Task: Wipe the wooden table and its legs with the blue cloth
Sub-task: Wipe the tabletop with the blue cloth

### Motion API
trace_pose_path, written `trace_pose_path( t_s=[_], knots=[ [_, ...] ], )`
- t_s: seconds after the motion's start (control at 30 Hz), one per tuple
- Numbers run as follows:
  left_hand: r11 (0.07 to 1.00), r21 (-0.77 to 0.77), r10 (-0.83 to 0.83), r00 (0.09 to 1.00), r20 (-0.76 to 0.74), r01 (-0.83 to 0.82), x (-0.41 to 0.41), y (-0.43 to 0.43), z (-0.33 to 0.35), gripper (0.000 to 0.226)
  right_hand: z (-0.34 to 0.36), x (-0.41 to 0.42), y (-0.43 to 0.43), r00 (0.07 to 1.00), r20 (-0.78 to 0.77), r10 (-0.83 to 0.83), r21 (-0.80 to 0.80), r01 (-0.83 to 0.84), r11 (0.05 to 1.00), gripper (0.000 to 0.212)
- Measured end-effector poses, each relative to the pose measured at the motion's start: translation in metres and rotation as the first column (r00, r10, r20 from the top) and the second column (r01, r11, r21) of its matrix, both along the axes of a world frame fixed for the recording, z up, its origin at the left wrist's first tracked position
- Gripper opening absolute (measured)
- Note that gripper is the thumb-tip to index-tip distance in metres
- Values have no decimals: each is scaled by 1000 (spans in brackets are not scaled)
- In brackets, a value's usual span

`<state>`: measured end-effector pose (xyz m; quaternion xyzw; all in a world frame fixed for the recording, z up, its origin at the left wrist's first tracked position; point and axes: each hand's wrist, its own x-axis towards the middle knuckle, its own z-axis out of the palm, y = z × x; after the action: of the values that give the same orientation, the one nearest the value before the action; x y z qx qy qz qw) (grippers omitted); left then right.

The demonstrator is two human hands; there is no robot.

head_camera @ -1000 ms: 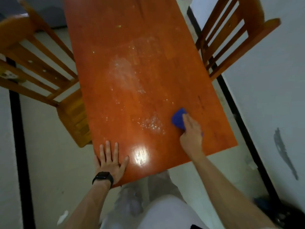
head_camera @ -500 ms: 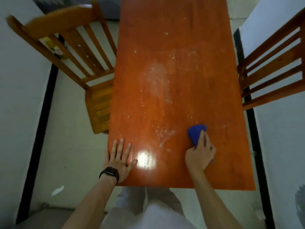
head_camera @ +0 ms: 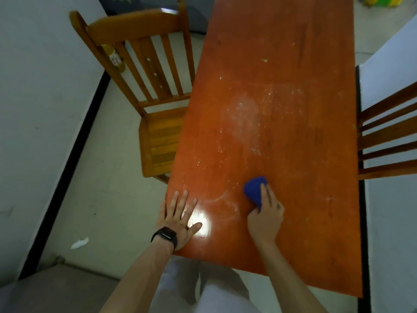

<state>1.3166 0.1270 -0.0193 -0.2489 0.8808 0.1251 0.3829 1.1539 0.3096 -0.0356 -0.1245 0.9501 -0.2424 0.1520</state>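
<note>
The right hand point(head_camera: 265, 213) grasps the bunched cloth point(head_camera: 253, 189) and presses it on the near part of the table point(head_camera: 282, 64), likely to scrub the white smears point(head_camera: 246, 118) farther up. The left hand point(head_camera: 178, 213) lies flat, fingers straight, at the near left corner, probably as a brace. A left chair point(head_camera: 158, 136) and a right chair point(head_camera: 388, 136) crowd the table's sides; its legs are hidden.

Blue cloth point(head_camera: 253, 189) half under right hand point(head_camera: 266, 214) — table point(head_camera: 282, 64) far end cut off.
</note>
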Motion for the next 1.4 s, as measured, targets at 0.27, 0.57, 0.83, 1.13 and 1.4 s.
trace_pose_path(
  t_s=[0.27, 0.57, 0.83, 1.13, 1.4],
  knots=[
    [1000, -30, -9, 997, -79, 7, 6, -4, -14, 76, 18, -52, -93, 914, 137, 383, -280, -335, 900, 72],
    [1000, -18, -4, 983, -185, 1, 18, -8, -27, 71, -3, 21, -34, 821, 99, 563, -82, -557, 826, 67],
    [995, 94, 61, 937, -343, -30, 24, -13, -24, 70, 40, -9, -114, 863, 93, 496, -240, -464, 853, 67],
    [-37, 823, 999, 10, 52, -567, 103, -10, -17, 41, -7, 51, -193, 761, -92, 642, -35, -647, 762, 75],
    [-389, 775, 879, 52, 475, -497, 124, -50, 1, 46, 33, 90, -120, 630, 258, 733, -47, -749, 661, 64]
  ],
)
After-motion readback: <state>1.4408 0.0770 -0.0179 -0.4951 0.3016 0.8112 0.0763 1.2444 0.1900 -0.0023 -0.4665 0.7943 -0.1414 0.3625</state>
